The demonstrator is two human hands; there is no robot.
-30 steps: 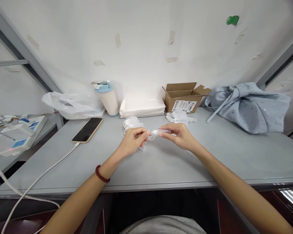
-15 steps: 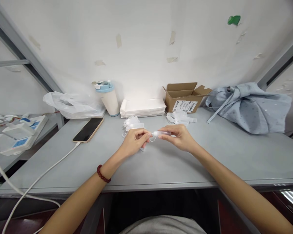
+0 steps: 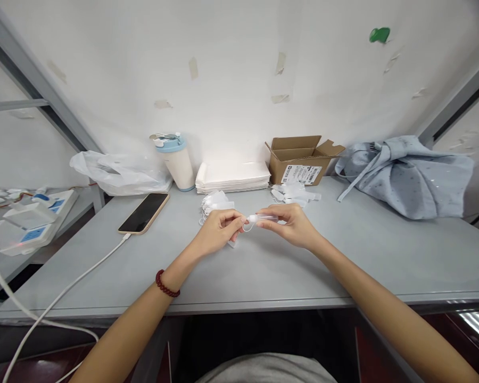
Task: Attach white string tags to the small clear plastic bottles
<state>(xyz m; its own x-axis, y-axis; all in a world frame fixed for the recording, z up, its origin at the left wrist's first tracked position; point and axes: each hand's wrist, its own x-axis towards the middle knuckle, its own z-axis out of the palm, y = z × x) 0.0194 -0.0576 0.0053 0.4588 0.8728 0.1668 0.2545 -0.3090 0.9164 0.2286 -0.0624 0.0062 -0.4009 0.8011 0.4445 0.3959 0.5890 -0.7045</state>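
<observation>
A small clear plastic tube with a white top [image 3: 254,218] lies level between my two hands. My right hand [image 3: 290,224] is closed round its clear body, thumb below and fingers above. At the white end, my left hand [image 3: 220,230] pinches the tip, where a thin white loop [image 3: 248,229] hangs; the exact grip is hidden by the fingertips. Under my left fingers a pale flat end [image 3: 232,244] pokes out, too covered to name. Just behind my left hand is a pile of white-and-clear pieces [image 3: 219,201]; a second pile of similar pieces [image 3: 294,192] lies behind my right hand.
Along the wall on the grey table [image 3: 275,276] stand a plastic bag [image 3: 120,173], a tumbler [image 3: 179,165], a white paper stack [image 3: 233,176], an open cardboard box [image 3: 301,165] and a blue cloth bag [image 3: 413,175]. A phone [image 3: 144,213] charges at left by a white cable [image 3: 83,276].
Both hands hold nearly the same pose on the tube. The whole view has shifted very slightly; nothing has been let go.
</observation>
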